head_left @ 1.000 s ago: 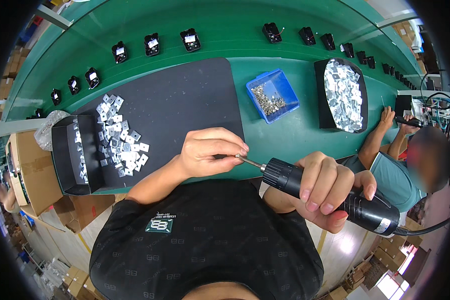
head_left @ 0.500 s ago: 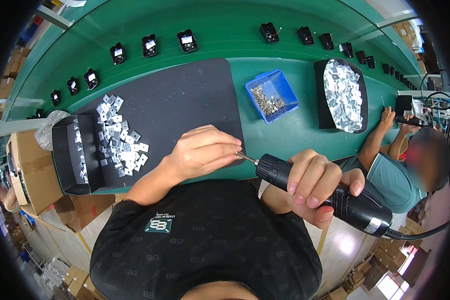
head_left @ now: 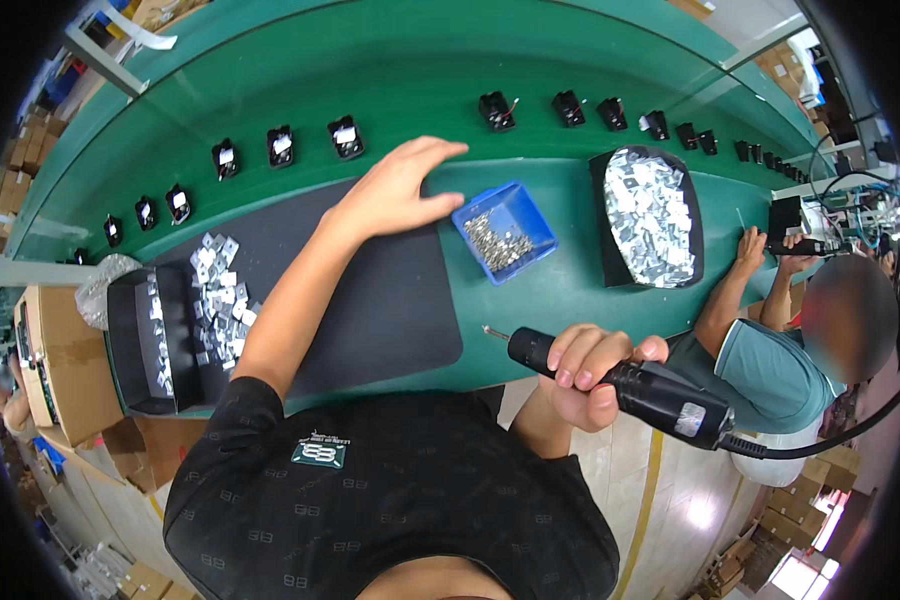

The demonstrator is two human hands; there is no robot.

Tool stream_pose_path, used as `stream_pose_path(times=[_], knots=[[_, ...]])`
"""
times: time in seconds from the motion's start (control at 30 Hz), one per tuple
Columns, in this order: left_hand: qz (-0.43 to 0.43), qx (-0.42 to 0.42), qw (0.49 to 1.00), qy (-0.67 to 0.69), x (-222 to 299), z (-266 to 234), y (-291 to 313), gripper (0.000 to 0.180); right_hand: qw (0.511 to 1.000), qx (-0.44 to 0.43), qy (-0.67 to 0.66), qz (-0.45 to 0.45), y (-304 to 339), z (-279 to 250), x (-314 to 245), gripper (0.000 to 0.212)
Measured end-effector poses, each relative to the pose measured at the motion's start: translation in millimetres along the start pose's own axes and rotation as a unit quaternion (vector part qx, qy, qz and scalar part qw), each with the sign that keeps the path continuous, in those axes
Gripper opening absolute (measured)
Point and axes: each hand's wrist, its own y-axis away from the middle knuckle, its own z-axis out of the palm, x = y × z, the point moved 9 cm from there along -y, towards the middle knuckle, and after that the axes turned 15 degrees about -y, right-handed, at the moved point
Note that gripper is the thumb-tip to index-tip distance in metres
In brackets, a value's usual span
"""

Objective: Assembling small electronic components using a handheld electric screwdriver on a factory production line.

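Observation:
My right hand (head_left: 592, 375) grips a black corded electric screwdriver (head_left: 660, 400) over the table's near edge, its bit pointing left. A small bright piece (head_left: 487, 329), apparently a screw, shows at the bit's tip. With fingers stretched and thumb apart, my left hand (head_left: 400, 190) reaches over the far edge of the black mat (head_left: 390, 300) and holds nothing. To its right stands a blue bin (head_left: 532, 215) with small screws (head_left: 498, 245) inside. Beyond the hand, small black housings (head_left: 345, 138) with white labels stand in a row; another housing (head_left: 498, 112) has a thin wire sticking out.
Square metal plates (head_left: 220, 300) lie piled on the mat's left, beside a black box (head_left: 150, 340). A black bin (head_left: 610, 230) heaped with similar plates stands on the right. A co-worker (head_left: 760, 360) works at the far right. The screwdriver's cord (head_left: 830, 440) trails right.
My left hand has left the screwdriver's tip, opened, and moved away toward the row of housings. The screwdriver has shifted slightly left in my right hand. The whole view has shifted a little.

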Motion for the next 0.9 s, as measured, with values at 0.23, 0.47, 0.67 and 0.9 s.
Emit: stream_pose_path(times=[0.23,0.47,0.67,0.9], knots=[[-0.129,0.0,0.979,-0.155,-68.9,83.2,-99.1,0.091,0.992,0.078,0.088,-0.04,17.5,-8.8,-20.2,0.048],[-0.141,0.018,0.984,-0.109,-87.7,93.0,-97.4,0.074,0.983,0.142,0.117,0.006,28.2,-12.6,-11.8,0.047],[-0.015,0.089,0.995,-0.028,-34.8,10.9,6.4,0.066,0.987,0.119,0.107,0.007,28.8,-18.9,5.2,0.05],[-0.096,0.054,0.994,-0.018,-21.4,-20.1,168.2,0.03,0.993,0.08,0.02,0.081,19.1,-21.2,47.6,0.045]])
